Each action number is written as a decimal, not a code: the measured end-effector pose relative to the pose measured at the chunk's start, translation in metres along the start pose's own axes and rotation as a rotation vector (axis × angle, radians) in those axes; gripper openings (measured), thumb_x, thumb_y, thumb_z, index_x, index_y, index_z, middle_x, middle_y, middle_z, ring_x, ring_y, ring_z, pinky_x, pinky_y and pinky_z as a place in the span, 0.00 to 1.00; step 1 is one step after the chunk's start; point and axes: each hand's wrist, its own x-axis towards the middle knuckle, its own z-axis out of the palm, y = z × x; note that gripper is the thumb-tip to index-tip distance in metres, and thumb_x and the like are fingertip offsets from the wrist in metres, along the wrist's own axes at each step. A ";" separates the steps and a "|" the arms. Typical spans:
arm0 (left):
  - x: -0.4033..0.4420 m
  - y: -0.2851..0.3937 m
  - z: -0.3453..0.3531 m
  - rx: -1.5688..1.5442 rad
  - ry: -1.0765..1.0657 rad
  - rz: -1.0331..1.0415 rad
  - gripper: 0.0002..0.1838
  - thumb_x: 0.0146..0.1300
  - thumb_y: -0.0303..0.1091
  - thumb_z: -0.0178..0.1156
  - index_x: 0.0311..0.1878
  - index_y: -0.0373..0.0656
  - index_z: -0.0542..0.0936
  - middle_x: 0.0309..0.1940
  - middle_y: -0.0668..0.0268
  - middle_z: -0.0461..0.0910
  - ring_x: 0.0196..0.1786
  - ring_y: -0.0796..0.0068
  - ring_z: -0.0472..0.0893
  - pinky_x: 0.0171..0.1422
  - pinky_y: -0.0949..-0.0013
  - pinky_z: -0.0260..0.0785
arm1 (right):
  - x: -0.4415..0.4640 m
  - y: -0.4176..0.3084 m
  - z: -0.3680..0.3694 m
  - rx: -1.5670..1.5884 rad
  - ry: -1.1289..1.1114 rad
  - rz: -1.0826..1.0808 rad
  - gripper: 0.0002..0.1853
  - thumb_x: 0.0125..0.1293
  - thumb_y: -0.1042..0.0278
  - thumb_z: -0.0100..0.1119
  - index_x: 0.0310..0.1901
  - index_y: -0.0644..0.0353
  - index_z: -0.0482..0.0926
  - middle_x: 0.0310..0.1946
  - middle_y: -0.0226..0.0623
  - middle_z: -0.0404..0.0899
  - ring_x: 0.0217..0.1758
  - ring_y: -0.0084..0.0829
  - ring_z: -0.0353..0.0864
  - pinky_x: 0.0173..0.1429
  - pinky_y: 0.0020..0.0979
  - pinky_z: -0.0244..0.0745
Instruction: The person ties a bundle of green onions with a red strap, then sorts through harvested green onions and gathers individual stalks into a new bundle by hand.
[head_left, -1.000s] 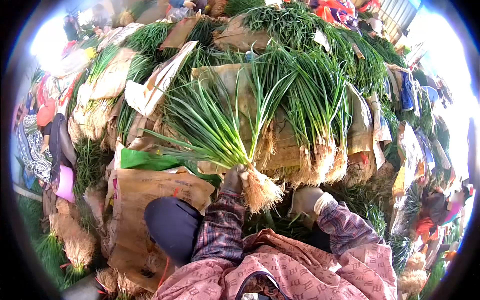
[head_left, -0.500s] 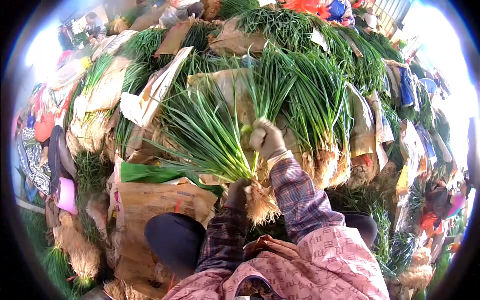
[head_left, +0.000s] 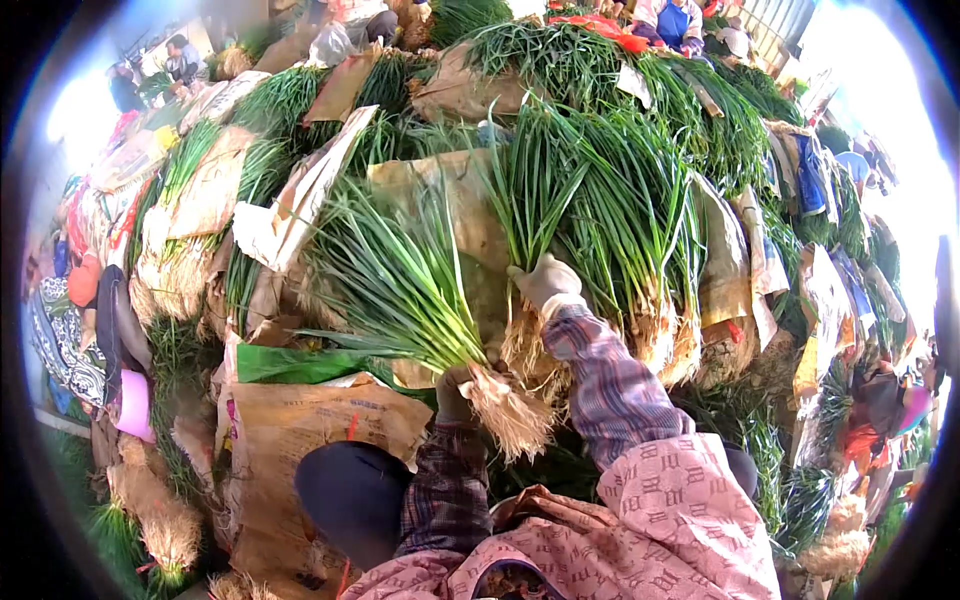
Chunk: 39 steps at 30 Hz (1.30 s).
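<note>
My gloved left hand (head_left: 455, 393) is closed around the lower stems of a thick bunch of green onions (head_left: 400, 280). Its leaves fan up and to the left, and its pale, stringy roots (head_left: 510, 405) hang toward the lower right. My gloved right hand (head_left: 549, 281) lies over the stem base of a second, smaller bunch of green onions (head_left: 533, 190), thumb on the left and fingers curled over it. Roots from that bunch show just below the hand. Right beside it is a larger bunch of green onions (head_left: 635, 220), roots down.
A brown paper sack (head_left: 320, 450) lies at lower left, next to my dark knee (head_left: 352, 497). Another brown sheet (head_left: 480, 205) sits behind the bunches. Heaps of green onions (head_left: 690, 115) surround me, and other people (head_left: 668, 22) are at the far side.
My right hand has gone from a raised, blurred fist near the left bunch to the base of the smaller bunch. The left bunch has tipped, its roots swinging right.
</note>
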 end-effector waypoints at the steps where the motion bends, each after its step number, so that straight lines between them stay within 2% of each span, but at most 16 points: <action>1: -0.006 -0.006 -0.016 0.157 -0.034 0.037 0.14 0.63 0.40 0.55 0.44 0.42 0.80 0.50 0.54 0.77 0.53 0.59 0.75 0.57 0.54 0.64 | 0.008 -0.003 0.002 0.024 -0.003 -0.007 0.31 0.54 0.38 0.57 0.43 0.64 0.76 0.32 0.50 0.81 0.34 0.46 0.82 0.37 0.42 0.77; 5: 0.027 0.023 0.000 0.188 -0.201 0.238 0.29 0.51 0.42 0.59 0.55 0.37 0.71 0.49 0.58 0.72 0.49 0.60 0.73 0.52 0.57 0.69 | 0.010 -0.013 -0.004 -0.014 0.131 -0.043 0.16 0.53 0.52 0.58 0.35 0.57 0.74 0.25 0.45 0.80 0.31 0.45 0.81 0.35 0.44 0.75; 8: 0.030 0.020 0.049 -0.130 0.314 0.127 0.19 0.64 0.41 0.49 0.36 0.32 0.80 0.30 0.51 0.82 0.34 0.56 0.81 0.47 0.55 0.74 | -0.007 0.005 -0.011 0.278 0.218 -0.300 0.14 0.58 0.54 0.59 0.35 0.57 0.78 0.27 0.36 0.80 0.30 0.35 0.81 0.35 0.34 0.77; 10: 0.043 0.046 0.078 -0.030 0.461 0.034 0.17 0.63 0.38 0.49 0.32 0.33 0.81 0.32 0.50 0.82 0.35 0.52 0.80 0.42 0.49 0.73 | -0.041 -0.011 -0.015 0.350 -0.030 -0.466 0.15 0.60 0.54 0.60 0.39 0.58 0.80 0.32 0.39 0.79 0.34 0.33 0.80 0.41 0.34 0.78; 14: 0.032 0.027 0.059 -0.103 0.201 0.181 0.13 0.59 0.34 0.56 0.36 0.32 0.80 0.33 0.51 0.82 0.35 0.51 0.82 0.47 0.54 0.76 | -0.049 -0.005 0.011 0.284 -0.150 -0.629 0.23 0.65 0.49 0.53 0.48 0.63 0.78 0.41 0.42 0.79 0.42 0.34 0.80 0.50 0.34 0.76; 16: 0.034 0.035 0.066 -0.391 0.166 0.101 0.16 0.55 0.39 0.61 0.41 0.36 0.77 0.37 0.53 0.77 0.44 0.55 0.78 0.50 0.55 0.74 | -0.061 -0.009 -0.006 0.559 -0.310 -0.288 0.26 0.68 0.45 0.46 0.50 0.61 0.77 0.43 0.46 0.80 0.47 0.37 0.79 0.51 0.32 0.74; 20: 0.040 0.045 0.087 -0.627 0.105 0.072 0.30 0.49 0.39 0.63 0.55 0.40 0.68 0.44 0.57 0.69 0.50 0.60 0.72 0.53 0.59 0.72 | -0.033 0.014 0.016 0.442 0.214 -0.433 0.20 0.51 0.70 0.62 0.48 0.61 0.73 0.39 0.49 0.75 0.41 0.47 0.77 0.49 0.39 0.74; 23: 0.044 0.038 0.077 -0.669 -0.037 0.184 0.29 0.49 0.37 0.60 0.56 0.40 0.66 0.45 0.58 0.68 0.50 0.61 0.71 0.50 0.63 0.73 | -0.055 -0.013 0.000 0.449 0.388 -0.615 0.27 0.48 0.78 0.61 0.54 0.60 0.70 0.49 0.44 0.72 0.51 0.47 0.74 0.58 0.38 0.71; 25: 0.044 0.027 0.061 -0.804 -0.405 0.216 0.30 0.59 0.38 0.55 0.63 0.39 0.61 0.55 0.54 0.65 0.50 0.65 0.70 0.49 0.62 0.70 | -0.056 -0.019 -0.006 0.495 0.551 -0.638 0.22 0.49 0.81 0.55 0.50 0.59 0.73 0.45 0.43 0.73 0.52 0.44 0.72 0.58 0.39 0.70; 27: 0.032 0.005 0.038 -0.736 -0.397 0.245 0.28 0.60 0.38 0.54 0.62 0.36 0.64 0.56 0.51 0.68 0.51 0.63 0.72 0.51 0.60 0.72 | -0.056 -0.030 -0.033 0.373 0.823 -0.738 0.21 0.47 0.85 0.51 0.46 0.57 0.75 0.42 0.39 0.74 0.49 0.40 0.73 0.56 0.36 0.70; 29: 0.021 -0.023 0.015 -0.582 -0.311 0.289 0.27 0.62 0.38 0.53 0.61 0.33 0.66 0.57 0.49 0.70 0.52 0.61 0.74 0.52 0.59 0.73 | -0.043 -0.028 -0.023 0.014 0.638 -0.815 0.18 0.53 0.77 0.51 0.48 0.55 0.75 0.51 0.41 0.70 0.58 0.40 0.66 0.65 0.43 0.59; 30: 0.022 0.017 0.041 -0.120 0.116 0.083 0.26 0.61 0.39 0.56 0.58 0.32 0.69 0.56 0.50 0.71 0.61 0.59 0.70 0.57 0.59 0.70 | -0.028 -0.032 -0.020 -0.334 0.492 -0.874 0.18 0.55 0.74 0.51 0.49 0.54 0.75 0.55 0.43 0.67 0.62 0.40 0.62 0.70 0.46 0.53; 31: 0.024 0.025 0.055 -0.056 0.232 0.017 0.23 0.59 0.38 0.56 0.53 0.31 0.72 0.53 0.51 0.73 0.59 0.60 0.72 0.58 0.59 0.69 | -0.023 -0.036 -0.018 -0.591 0.092 -0.789 0.22 0.57 0.75 0.49 0.54 0.49 0.74 0.67 0.46 0.58 0.72 0.46 0.53 0.76 0.45 0.31; 34: 0.028 0.032 0.072 -0.081 0.459 -0.170 0.20 0.58 0.37 0.54 0.47 0.30 0.77 0.50 0.53 0.76 0.52 0.61 0.77 0.59 0.60 0.68 | -0.020 -0.035 -0.014 -0.777 -0.160 -0.917 0.18 0.59 0.71 0.53 0.53 0.48 0.75 0.59 0.40 0.68 0.68 0.39 0.60 0.76 0.46 0.33; 38: 0.035 0.045 0.081 0.468 0.641 -0.470 0.15 0.62 0.36 0.49 0.40 0.35 0.81 0.39 0.60 0.80 0.41 0.72 0.79 0.50 0.69 0.70 | -0.037 -0.032 0.003 -0.728 -0.178 -0.956 0.12 0.58 0.72 0.55 0.44 0.50 0.76 0.41 0.35 0.72 0.51 0.36 0.72 0.64 0.40 0.62; 39: 0.026 0.003 0.033 0.473 0.391 -0.268 0.14 0.63 0.34 0.48 0.40 0.38 0.81 0.35 0.63 0.81 0.35 0.76 0.78 0.42 0.72 0.72 | -0.045 -0.036 0.007 -0.710 -0.131 -0.874 0.16 0.59 0.72 0.58 0.50 0.50 0.74 0.41 0.36 0.71 0.39 0.25 0.74 0.46 0.27 0.71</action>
